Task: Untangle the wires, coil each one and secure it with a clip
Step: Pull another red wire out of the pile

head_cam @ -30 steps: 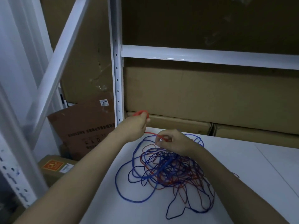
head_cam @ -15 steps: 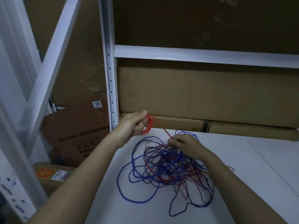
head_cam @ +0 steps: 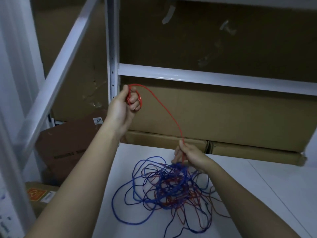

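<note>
A tangle of blue and red wires [head_cam: 171, 189] lies on the white table [head_cam: 248, 194]. My left hand [head_cam: 125, 107] is raised at the upper left and grips a small coil of the red wire [head_cam: 134, 98] wound round its fingers. From that coil the red wire [head_cam: 164, 109] arcs down to my right hand [head_cam: 190, 155], which pinches it just above the far edge of the tangle. A wide blue loop [head_cam: 123, 201] spreads out at the tangle's left. No clip is in view.
A white metal rack with an upright post [head_cam: 112, 48] and a crossbeam [head_cam: 205, 78] stands behind the table. Large cardboard boxes [head_cam: 223, 114] fill the shelf behind. More boxes [head_cam: 68, 143] sit on the floor at the left, past the table's left edge.
My left hand has risen up and to the left with the red coil, drawing a longer stretch of red wire out of the tangle. My right hand stays by the tangle, pinching the wire.
</note>
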The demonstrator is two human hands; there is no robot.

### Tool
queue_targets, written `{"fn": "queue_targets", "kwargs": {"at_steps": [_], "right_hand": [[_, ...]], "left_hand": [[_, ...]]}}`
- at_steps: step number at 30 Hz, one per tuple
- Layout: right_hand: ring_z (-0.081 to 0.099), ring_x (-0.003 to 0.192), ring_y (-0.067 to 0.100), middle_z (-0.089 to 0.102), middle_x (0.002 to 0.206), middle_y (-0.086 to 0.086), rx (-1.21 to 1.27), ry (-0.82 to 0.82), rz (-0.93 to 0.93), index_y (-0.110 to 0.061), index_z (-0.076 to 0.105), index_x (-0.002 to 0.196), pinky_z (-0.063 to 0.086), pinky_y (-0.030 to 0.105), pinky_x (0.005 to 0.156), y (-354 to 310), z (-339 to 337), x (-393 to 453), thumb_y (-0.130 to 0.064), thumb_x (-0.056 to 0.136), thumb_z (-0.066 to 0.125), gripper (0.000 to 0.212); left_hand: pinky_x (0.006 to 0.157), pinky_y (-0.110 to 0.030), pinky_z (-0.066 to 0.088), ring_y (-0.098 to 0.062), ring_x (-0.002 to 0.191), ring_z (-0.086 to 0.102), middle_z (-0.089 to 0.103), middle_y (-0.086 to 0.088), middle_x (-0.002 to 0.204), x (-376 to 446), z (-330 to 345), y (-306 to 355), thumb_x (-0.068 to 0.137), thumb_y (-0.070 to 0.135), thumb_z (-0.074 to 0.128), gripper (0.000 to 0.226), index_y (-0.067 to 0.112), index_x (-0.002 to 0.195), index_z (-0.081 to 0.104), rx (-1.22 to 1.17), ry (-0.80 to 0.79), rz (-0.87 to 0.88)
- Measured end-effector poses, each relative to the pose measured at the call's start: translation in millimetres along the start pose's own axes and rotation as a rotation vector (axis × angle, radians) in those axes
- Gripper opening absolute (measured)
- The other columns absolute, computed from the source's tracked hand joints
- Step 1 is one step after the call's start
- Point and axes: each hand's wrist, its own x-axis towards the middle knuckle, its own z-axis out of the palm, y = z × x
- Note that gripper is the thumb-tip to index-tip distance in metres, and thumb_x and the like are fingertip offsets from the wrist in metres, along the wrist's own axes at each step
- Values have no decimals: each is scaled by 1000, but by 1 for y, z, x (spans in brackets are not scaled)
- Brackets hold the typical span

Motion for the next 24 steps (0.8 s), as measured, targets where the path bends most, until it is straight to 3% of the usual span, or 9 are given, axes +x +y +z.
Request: {"fn": "queue_targets", "kwargs": {"at_steps": [3,5,7,9,12,16,17,21,24], "right_hand": [[67,98,25,73,87,9,578,-54,31,-16,56,89,44,36,69,-14,-2,6,-55,99,23,52],[70,93,20,73,93,7,840,-67,-14,-19,57,84,39,42,77,-20,-4,7,-55,98,26,49],[65,64,14,67,71,1,806,21,-39,-16,56,82,43,36,73,-30,-2,8,-51,99,27,48],[38,42,7,43,50,-7,661,216,-123,-13,52,83,38,21,50,-43,3,9,-46,101,29,44],[24,42,4,31,54,-8,683,443,-365,-17,52,90,22,16,39,-69,7,10,-39,103,30,34],[47,64,6,54,81,-4,168,641,-389,-25,54,117,39,19,56,-80,14,17,-26,105,32,25],[51,72,10,60,90,-2,-18,609,-337,-26,54,123,40,22,62,-73,17,19,-24,105,32,28],[58,68,23,66,84,2,-1012,429,-243,-28,56,128,35,29,51,-25,30,18,-18,102,35,35],[61,91,31,68,105,7,-1201,289,-464,-23,60,127,43,34,64,1,45,11,-14,99,41,35]], "left_hand": [[46,-19,26,-6,41,27,35,8,48,-6,-1,-6,106,25,24,36,14,81,46,-20,51,-6],[43,-17,25,-5,38,26,33,9,46,-10,-1,-9,106,24,24,36,14,78,45,-3,65,-14],[40,-17,23,-4,37,24,31,9,44,-12,-2,-10,106,25,25,37,14,76,44,0,79,-30],[39,-16,23,-4,37,23,29,9,44,-13,-5,-9,106,26,26,38,15,75,45,-10,94,-53],[39,-16,25,-5,37,23,29,9,44,-14,-10,-5,106,28,27,38,15,75,45,-24,87,-81],[39,-16,26,-4,35,25,31,9,44,-17,-11,6,105,27,27,38,15,74,43,-99,108,-62],[39,-15,27,-3,34,27,33,8,44,-18,-12,9,105,27,28,37,15,74,43,-123,133,-40],[46,-15,36,-5,40,38,47,6,51,-21,-27,26,106,29,30,33,14,82,47,-190,233,73],[54,-15,42,-5,48,49,63,3,61,-16,-40,26,106,27,29,28,11,92,47,-67,306,148]]}}
